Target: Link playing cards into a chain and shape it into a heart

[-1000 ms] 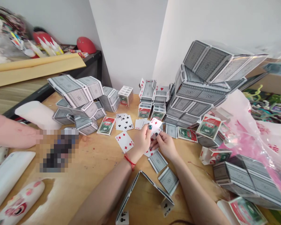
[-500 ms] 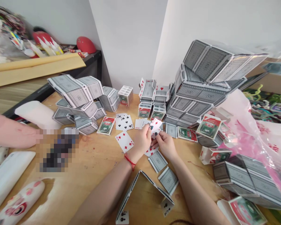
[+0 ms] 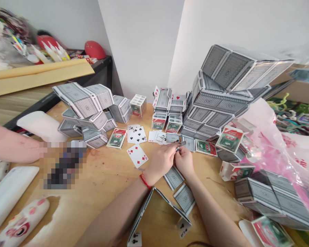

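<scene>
My left hand (image 3: 161, 160) and my right hand (image 3: 184, 160) meet over the middle of the table, both closed on one playing card (image 3: 181, 146), which shows nearly edge-on above the fingers. My fingers hide most of it. Beneath my right wrist lie two face-down cards (image 3: 185, 198). Left of my hands rests a four of diamonds (image 3: 138, 156), face up, with a fan of spade cards (image 3: 139, 134) behind it. More loose cards (image 3: 159, 137) lie just beyond my fingertips. Between my forearms stands a folded card piece (image 3: 167, 206), open toward me.
A tall stack of card-built blocks (image 3: 221, 99) rises at the right, a lower one (image 3: 84, 106) at the left. Card boxes (image 3: 230, 139) and pink plastic wrapping (image 3: 280, 144) crowd the right side. Another person's arm (image 3: 12, 143) reaches in from the left, near a pixelated area.
The card in my hands has turned from showing its red diamond face to nearly edge-on. My hands have drawn closer together, and the left one has shifted right.
</scene>
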The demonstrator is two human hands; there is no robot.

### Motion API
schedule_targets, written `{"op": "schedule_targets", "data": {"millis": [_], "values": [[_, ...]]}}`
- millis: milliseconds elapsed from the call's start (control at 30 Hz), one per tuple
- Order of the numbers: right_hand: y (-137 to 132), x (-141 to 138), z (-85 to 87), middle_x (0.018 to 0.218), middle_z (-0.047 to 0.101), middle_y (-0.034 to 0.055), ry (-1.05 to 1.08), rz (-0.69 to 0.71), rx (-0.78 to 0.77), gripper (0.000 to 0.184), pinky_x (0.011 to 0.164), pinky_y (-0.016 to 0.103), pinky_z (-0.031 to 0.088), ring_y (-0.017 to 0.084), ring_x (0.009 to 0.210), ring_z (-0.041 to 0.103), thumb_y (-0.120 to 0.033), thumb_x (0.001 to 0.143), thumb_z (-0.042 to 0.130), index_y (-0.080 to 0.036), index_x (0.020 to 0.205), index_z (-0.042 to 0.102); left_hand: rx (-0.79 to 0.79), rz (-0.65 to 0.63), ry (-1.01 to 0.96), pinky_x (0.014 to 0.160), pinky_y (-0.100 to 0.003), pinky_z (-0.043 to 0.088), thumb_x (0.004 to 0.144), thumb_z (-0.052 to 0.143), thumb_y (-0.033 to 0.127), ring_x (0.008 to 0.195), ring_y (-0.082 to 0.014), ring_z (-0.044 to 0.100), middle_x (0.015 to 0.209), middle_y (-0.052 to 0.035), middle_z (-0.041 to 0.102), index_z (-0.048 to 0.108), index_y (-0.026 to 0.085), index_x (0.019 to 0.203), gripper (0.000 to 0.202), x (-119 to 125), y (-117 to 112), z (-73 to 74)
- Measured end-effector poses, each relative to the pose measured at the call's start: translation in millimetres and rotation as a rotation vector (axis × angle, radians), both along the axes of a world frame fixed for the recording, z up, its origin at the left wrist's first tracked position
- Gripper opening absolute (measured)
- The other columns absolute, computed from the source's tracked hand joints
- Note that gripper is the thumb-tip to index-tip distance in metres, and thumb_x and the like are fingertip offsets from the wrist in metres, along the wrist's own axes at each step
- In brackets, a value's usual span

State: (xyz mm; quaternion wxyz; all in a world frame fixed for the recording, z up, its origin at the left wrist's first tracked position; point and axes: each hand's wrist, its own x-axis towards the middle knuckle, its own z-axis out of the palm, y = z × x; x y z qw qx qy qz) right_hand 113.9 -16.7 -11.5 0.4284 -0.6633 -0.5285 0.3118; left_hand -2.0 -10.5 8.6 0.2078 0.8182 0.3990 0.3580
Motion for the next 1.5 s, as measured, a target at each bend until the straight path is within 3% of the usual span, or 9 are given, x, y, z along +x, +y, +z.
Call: {"op": "schedule_targets", "data": {"millis": [167,267,367,500,667,833,1067,1333,1500], "values": [[-1.3,-0.3,-4.6,0.042,0.049,-0.0004,-0.073,-0.09,-0.029,0.02,0.039,0.023,0.028,0.013,0.041,0.042,-0.021,0.066,0.043,-0.021,0.046,0.039,0.018,-0.05,-0.019,0.098,-0.039,0.039,0.087,0.033,0.01,0.11,-0.0172,0.052,0.117,-0.0066,0.058,0.05,0.02,0.116,0.034,1.7,-0.7,0.1],[-1.6,-1.7,-1.4,0.05,0.057,0.0008,0.012,-0.052,-0.011,0.019,0.042,0.022,0.034,0.014,0.047,0.049,-0.027,0.071,0.046,-0.019,0.054,0.049,-0.067,-0.001,-0.068,0.084,-0.034,0.047,0.087,0.035,0.014,0.099,-0.0181,0.058,0.109,-0.0078,0.062,0.053,0.02,0.111,0.031,1.8,-1.5,-4.1],[-1.8,-1.9,4.6,0.054,0.061,0.0014,0.198,0.029,-0.037,0.024,0.042,0.023,0.041,0.015,0.047,0.054,-0.037,0.075,0.049,-0.019,0.06,0.054,-0.185,0.147,-0.183,0.065,-0.028,0.047,0.088,0.035,0.02,0.075,-0.0164,0.06,0.083,-0.0059,0.064,0.057,0.019,0.094,0.023,0.6,1.6,-9.2],[-1.6,0.7,12.5,0.06,0.065,0.0044,0.555,0.254,-0.132,0.031,0.042,0.025,0.047,0.015,0.045,0.057,-0.047,0.076,0.052,-0.018,0.067,0.054,-0.377,0.323,-0.482,0.049,-0.022,0.038,0.088,0.039,0.031,0.053,-0.0109,0.047,0.057,0.0014,0.048,0.048,0.017,0.068,0.026,-3.4,12.5,-9.8],[-0.7,4.3,17.9,0.076,0.069,0.0094,0.801,0.399,-0.23,0.034,0.043,0.025,0.05,0.017,0.057,0.062,-0.05,0.073,0.056,-0.017,0.074,0.058,-0.653,0.139,-0.821,0.038,-0.019,0.035,0.084,0.043,0.044,0.04,-0.0069,0.039,0.048,0.0059,0.039,0.042,0.018,0.068,0.031,-2.9,17.6,-2.4],[-0.3,6.5,17.6,0.082,0.069,0.0113,0.902,0.525,-0.339,0.037,0.043,0.025,0.052,0.015,0.058,0.061,-0.051,0.073,0.058,-0.014,0.077,0.062,-0.886,-0.017,-0.98,0.03,-0.017,0.035,0.079,0.049,0.05,0.03,-0.0043,0.034,0.046,0.0097,0.035,0.041,0.018,0.075,0.033,1.8,14.0,-0.9],[-0.7,3.9,13.2,0.069,0.068,0.0065,0.915,0.479,-0.291,0.034,0.047,0.023,0.051,0.012,0.05,0.059,-0.047,0.075,0.058,-0.014,0.068,0.061,-0.865,-0.025,-0.933,0.028,-0.018,0.034,0.081,0.045,0.05,0.028,-0.0061,0.037,0.043,0.0107,0.031,0.041,0.019,0.074,0.032,0.5,12.6,-1.5],[-1.0,-2.7,5.8,0.053,0.064,0.0036,0.729,0.354,-0.184,0.037,0.042,0.022,0.047,0.01,0.04,0.054,-0.049,0.074,0.058,-0.014,0.063,0.062,-0.655,0.08,-0.782,0.035,-0.019,0.032,0.083,0.046,0.044,0.037,-0.006,0.037,0.049,0.0063,0.037,0.038,0.018,0.062,0.034,-0.3,11.4,6.0],[-1.4,-4.1,7.6,0.049,0.062,0.0029,0.617,0.326,-0.129,0.04,0.039,0.021,0.045,0.01,0.037,0.051,-0.051,0.075,0.056,-0.015,0.059,0.06,-0.705,0.049,-0.798,0.032,-0.019,0.028,0.084,0.044,0.046,0.032,-0.0063,0.035,0.044,0.008,0.032,0.037,0.019,0.062,0.035,2.1,11.0,4.5]]}}
